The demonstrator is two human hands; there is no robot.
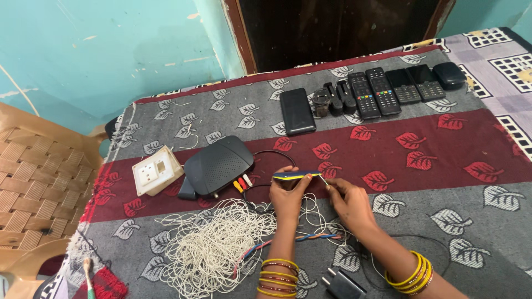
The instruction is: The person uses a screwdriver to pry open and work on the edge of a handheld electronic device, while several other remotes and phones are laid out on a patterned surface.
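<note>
My left hand (pixel 287 195) grips a small tool with a dark blue and yellow handle (pixel 295 175), held level above the cloth. My right hand (pixel 348 204) pinches a thin wire end right at the tool's tip (pixel 323 179). Both wrists wear coloured bangles. Below the hands lies a tangled heap of thin white wire (pixel 213 246), with a twisted blue, orange and red cable (pixel 310 237) running under my left forearm. A dark set-top box (pixel 217 165) with red, yellow and white plugs (pixel 242 182) sits just left of my left hand.
A white wall socket plate (pixel 156 169) lies left of the box. A dark phone (pixel 296 111), several remote controls (pixel 372 93) and small dark devices line the far edge of the leaf-patterned cloth (pixel 443 160). A black charger plug (pixel 342 284) sits near my elbows. A woven plastic chair (pixel 33 177) stands left.
</note>
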